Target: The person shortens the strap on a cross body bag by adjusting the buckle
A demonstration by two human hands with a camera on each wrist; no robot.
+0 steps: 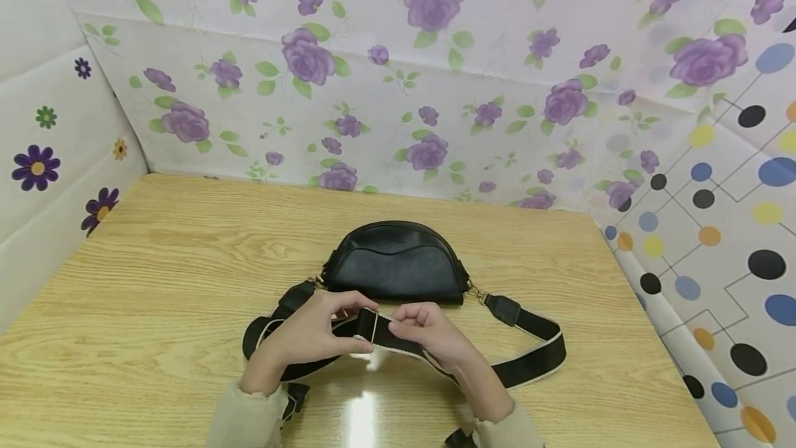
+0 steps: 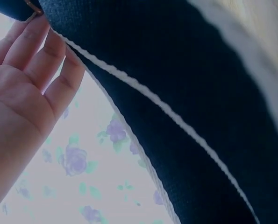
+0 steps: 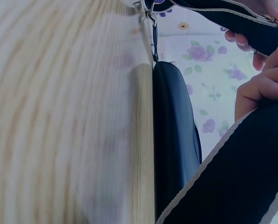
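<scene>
Two cream sleeves (image 1: 245, 420) reach in. The left hand (image 1: 314, 332) grips one black strap (image 1: 399, 341) at its buckle (image 1: 374, 328), thumb and fingers parted across it; the right hand (image 1: 433, 337) pinches it, fingers curled. Strap loops lie either side, before one black bag (image 1: 398, 272). Wooden table (image 1: 143, 296) stretches left and right; patterned cloths (image 1: 373, 116) wall three edges.

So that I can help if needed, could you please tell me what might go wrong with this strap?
The strap loops beside the left hand, so it might twist near the metal slider. Both strap ends are clipped to the black bag, so a firm tug could drag it across the table. The right hand pinches the strap, which may slip if that grip loosens.
</scene>
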